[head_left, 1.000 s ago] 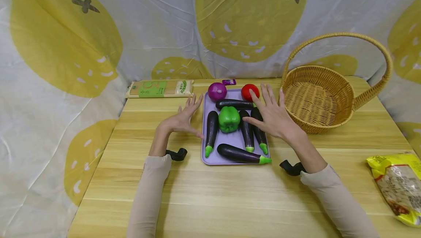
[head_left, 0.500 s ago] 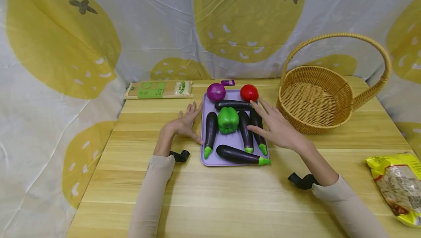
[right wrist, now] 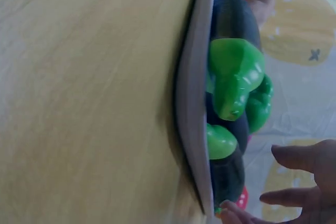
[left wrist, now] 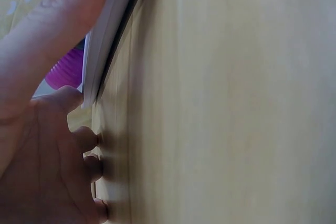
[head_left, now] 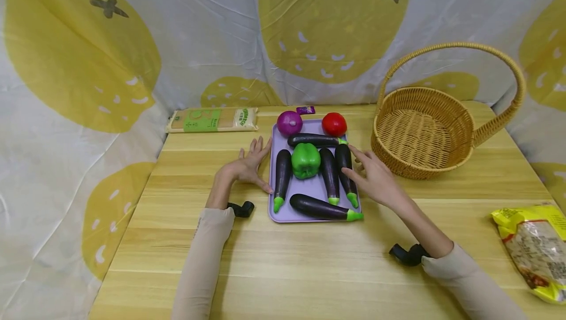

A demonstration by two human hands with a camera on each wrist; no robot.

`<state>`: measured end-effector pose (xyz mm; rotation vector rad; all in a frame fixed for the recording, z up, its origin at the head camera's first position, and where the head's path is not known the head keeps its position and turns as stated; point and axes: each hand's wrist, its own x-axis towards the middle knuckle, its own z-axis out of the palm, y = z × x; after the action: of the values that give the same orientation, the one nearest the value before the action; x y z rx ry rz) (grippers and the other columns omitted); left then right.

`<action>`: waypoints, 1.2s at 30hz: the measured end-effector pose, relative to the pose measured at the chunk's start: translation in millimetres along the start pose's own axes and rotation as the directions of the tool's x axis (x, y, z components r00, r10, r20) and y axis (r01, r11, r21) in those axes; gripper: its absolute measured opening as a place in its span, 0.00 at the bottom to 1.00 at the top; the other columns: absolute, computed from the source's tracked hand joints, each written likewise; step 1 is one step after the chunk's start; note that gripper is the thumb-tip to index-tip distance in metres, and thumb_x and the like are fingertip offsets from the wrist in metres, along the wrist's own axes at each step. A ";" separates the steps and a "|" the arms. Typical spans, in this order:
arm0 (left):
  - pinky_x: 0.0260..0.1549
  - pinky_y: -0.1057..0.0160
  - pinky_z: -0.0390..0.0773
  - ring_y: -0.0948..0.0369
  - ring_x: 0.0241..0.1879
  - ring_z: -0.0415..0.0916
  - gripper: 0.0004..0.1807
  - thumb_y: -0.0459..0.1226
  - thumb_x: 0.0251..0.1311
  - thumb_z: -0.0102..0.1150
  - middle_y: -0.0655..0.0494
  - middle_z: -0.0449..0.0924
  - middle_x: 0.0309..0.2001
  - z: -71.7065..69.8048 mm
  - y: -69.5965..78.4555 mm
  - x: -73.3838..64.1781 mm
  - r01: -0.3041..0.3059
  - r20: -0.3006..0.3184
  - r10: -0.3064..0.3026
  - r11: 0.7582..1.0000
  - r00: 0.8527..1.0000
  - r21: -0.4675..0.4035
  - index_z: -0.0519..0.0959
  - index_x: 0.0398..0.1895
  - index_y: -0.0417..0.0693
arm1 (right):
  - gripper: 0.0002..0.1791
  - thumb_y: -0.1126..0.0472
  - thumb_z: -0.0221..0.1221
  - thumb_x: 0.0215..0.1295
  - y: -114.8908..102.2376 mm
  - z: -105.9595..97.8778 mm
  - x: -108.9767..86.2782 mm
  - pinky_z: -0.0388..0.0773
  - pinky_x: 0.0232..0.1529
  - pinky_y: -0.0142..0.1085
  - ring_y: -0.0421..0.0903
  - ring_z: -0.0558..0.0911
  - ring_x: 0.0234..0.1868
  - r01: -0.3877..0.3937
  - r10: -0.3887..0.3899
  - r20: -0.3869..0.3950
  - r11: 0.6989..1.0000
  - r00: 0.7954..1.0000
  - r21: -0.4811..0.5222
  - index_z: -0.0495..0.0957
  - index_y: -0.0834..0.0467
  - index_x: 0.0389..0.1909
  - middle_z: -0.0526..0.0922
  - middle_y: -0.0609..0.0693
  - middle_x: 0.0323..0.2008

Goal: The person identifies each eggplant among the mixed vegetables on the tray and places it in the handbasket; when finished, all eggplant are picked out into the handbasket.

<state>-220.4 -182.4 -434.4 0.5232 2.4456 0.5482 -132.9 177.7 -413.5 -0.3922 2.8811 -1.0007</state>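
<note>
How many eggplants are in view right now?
5, all on the purple tray: far eggplant crosswise behind the green pepper; left eggplant beside it; inner eggplant and outer eggplant to its right; near eggplant at the front. None seems hidden.

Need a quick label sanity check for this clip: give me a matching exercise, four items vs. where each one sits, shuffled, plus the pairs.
Things
1. Onion
2. Green pepper
3. Wicker basket
4. Tomato

Places
A. On the table, right of the tray, handle up
B. At the tray's far right corner
C. At the tray's far left corner
D. Mid-tray, with eggplants on both sides

Pairs: 1-C, 2-D, 3-A, 4-B
</note>
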 end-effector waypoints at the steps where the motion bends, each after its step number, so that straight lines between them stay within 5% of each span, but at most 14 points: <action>1: 0.78 0.36 0.18 0.47 0.81 0.09 0.83 0.54 0.42 0.84 0.41 0.11 0.82 0.0 -0.1 -0.2 0.000 -0.001 0.000 1.000 1.000 0.001 0.23 0.84 0.56 | 0.38 0.49 0.57 0.77 1.2 2.1 1.2 0.82 0.46 0.53 0.61 0.81 0.53 0.001 -0.001 -0.011 1.000 1.000 0.000 0.59 0.61 0.80 0.76 0.67 0.58; 16: 0.78 0.36 0.18 0.46 0.82 0.10 0.83 0.54 0.41 0.84 0.40 0.12 0.82 1.1 -0.5 -1.0 0.002 0.002 -0.002 1.000 1.000 -0.006 0.25 0.84 0.55 | 0.39 0.53 0.63 0.72 4.4 19.9 19.5 0.70 0.37 0.41 0.58 0.74 0.44 -0.043 0.041 -0.053 0.998 0.998 -0.040 0.63 0.67 0.76 0.86 0.68 0.44; 29: 0.77 0.36 0.17 0.46 0.81 0.08 0.82 0.53 0.43 0.84 0.41 0.11 0.81 -0.1 -0.1 -1.9 -0.007 0.003 0.007 1.000 1.000 -0.001 0.24 0.84 0.56 | 0.39 0.56 0.64 0.68 -6.6 24.0 27.8 0.69 0.34 0.40 0.55 0.74 0.38 -0.074 0.070 -0.057 0.995 0.996 -0.068 0.64 0.66 0.76 0.78 0.63 0.37; 36: 0.77 0.35 0.17 0.46 0.81 0.08 0.82 0.53 0.43 0.84 0.41 0.11 0.81 0.3 0.0 -1.9 -0.016 0.000 0.016 1.000 1.000 -0.015 0.24 0.84 0.55 | 0.39 0.56 0.63 0.70 -9.5 27.1 28.2 0.76 0.35 0.47 0.54 0.77 0.37 -0.076 0.071 -0.057 0.994 0.996 -0.076 0.63 0.66 0.77 0.83 0.69 0.46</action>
<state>-218.8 -183.2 -433.7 0.5376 2.4375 0.5728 -154.1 146.9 -428.4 -0.2654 2.9662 -0.9030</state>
